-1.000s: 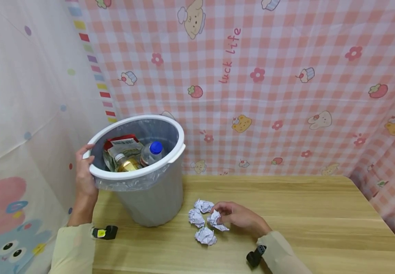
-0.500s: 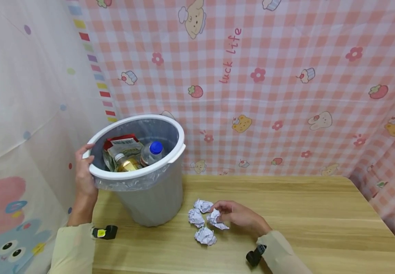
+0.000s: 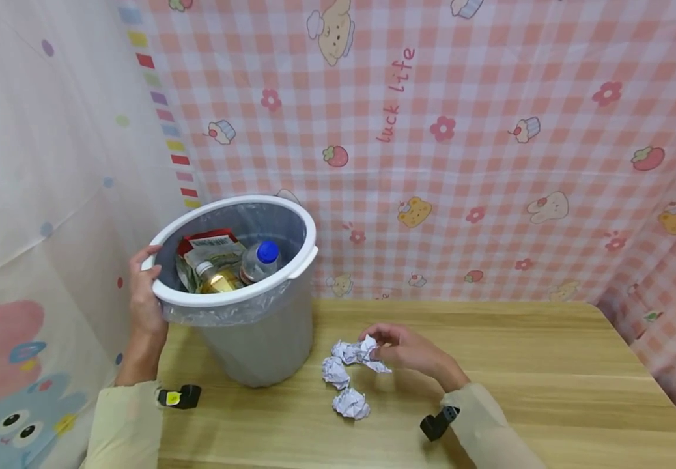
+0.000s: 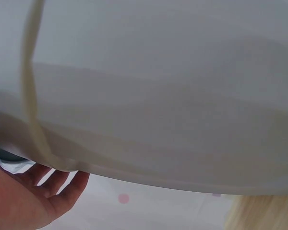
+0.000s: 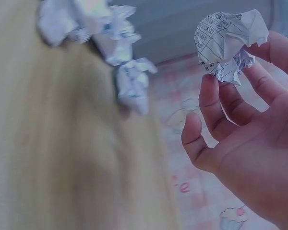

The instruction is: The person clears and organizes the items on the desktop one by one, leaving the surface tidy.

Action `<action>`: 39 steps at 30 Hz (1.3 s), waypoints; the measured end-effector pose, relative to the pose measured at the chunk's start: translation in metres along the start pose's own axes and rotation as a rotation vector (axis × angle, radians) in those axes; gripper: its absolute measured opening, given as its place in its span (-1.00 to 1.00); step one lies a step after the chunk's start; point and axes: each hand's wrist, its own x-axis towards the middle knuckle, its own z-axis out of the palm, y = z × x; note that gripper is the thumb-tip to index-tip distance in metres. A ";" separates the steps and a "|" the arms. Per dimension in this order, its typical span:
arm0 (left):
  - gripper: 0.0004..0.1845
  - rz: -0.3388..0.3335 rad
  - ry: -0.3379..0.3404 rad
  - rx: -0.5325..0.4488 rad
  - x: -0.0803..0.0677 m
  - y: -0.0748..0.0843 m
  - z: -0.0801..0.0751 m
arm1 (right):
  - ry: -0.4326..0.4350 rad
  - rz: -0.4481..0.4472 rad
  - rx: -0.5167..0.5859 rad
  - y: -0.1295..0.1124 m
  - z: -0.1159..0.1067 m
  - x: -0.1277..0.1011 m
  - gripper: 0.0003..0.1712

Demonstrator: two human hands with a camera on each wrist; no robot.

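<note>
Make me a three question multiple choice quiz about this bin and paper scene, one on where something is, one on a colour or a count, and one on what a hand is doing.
1. Where does the left hand rest?
A. on the bin's rim
B. flat on the table
C. on the bottle

2. What colour is the bottle cap in the bin?
A. red
B. blue
C. green

3. What is the right hand doing?
A. lying open on the wood
B. pinching a crumpled paper ball
C. gripping the bin

Answers: 1 A, its fingers curl over the white rim; 2 B, the cap is blue; 3 B, the wrist view shows the paper ball between fingertips.
</note>
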 end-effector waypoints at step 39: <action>-0.54 0.020 0.004 -0.034 0.001 0.000 0.001 | 0.161 -0.212 0.165 -0.130 -0.039 0.018 -0.64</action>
